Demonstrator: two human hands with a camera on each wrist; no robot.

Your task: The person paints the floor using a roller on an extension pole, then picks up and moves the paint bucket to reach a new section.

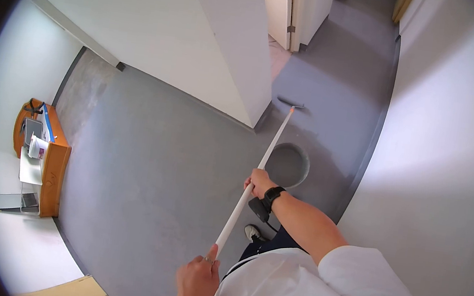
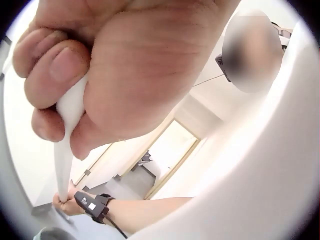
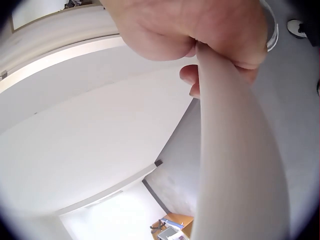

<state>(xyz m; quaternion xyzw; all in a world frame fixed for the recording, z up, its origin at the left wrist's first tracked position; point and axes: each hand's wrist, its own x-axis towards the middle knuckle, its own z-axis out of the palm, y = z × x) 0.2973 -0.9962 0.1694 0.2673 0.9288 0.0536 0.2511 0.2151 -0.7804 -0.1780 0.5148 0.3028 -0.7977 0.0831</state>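
A long white pole (image 1: 233,222) runs diagonally through the head view, from the person's body to a roller-like head (image 1: 291,103) on the grey floor. The left hand (image 1: 197,283) grips its near end, one finger lying along the shaft. Further down, the right hand (image 1: 259,184) is wrapped around the pole. In the left wrist view, the left hand (image 2: 120,65) curls round the white pole (image 2: 62,165), with the right hand (image 2: 69,204) beyond. The right wrist view has the right hand (image 3: 200,30) closed on the pole (image 3: 235,150). A round bucket (image 1: 287,165) stands beside the pole.
A white wall (image 1: 452,152) borders the right side, and a wall corner (image 1: 256,114) juts in near the roller head. An orange-brown wooden piece of furniture (image 1: 53,178) holding several items is at the left. A doorway (image 1: 279,10) opens at the top. One shoe (image 1: 252,232) shows below the bucket.
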